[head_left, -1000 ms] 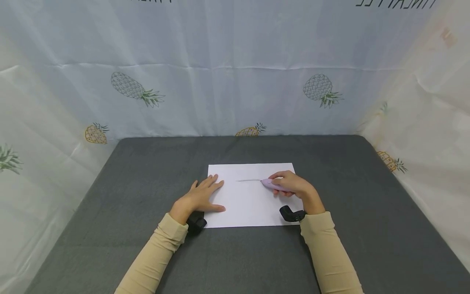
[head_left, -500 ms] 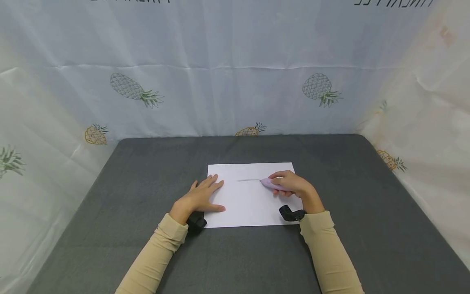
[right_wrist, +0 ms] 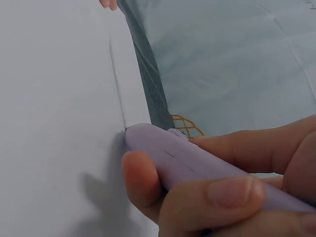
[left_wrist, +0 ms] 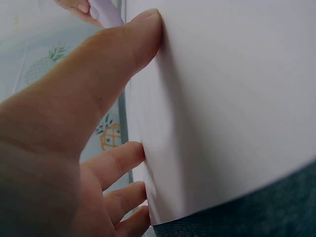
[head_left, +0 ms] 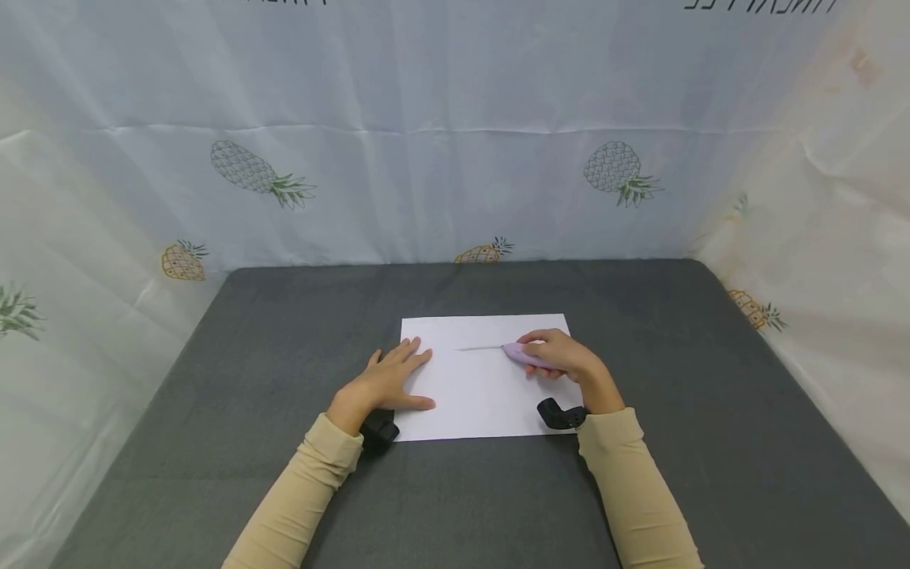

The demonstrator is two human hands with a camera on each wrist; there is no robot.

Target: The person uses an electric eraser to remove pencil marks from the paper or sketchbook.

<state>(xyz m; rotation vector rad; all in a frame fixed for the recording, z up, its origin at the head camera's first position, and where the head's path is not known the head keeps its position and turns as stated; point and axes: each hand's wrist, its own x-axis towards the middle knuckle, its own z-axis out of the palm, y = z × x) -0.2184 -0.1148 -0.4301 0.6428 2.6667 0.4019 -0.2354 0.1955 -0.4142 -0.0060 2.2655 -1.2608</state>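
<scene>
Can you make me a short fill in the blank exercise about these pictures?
The right hand grips a tool coloured light ____.
The left hand rests spread on a ____ sheet.
The thin line on the sheet lies between the tool and the ____ hand.
The fabric behind the table shows a printed fruit, the ____.
Missing words: purple; white; left; pineapple.

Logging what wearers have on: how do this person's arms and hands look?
The left sleeve and right sleeve are plain beige, long, with wide cuffs. A left wrist device and right wrist device, both black, show beside them. The left hand and right hand are ungloved.
</scene>
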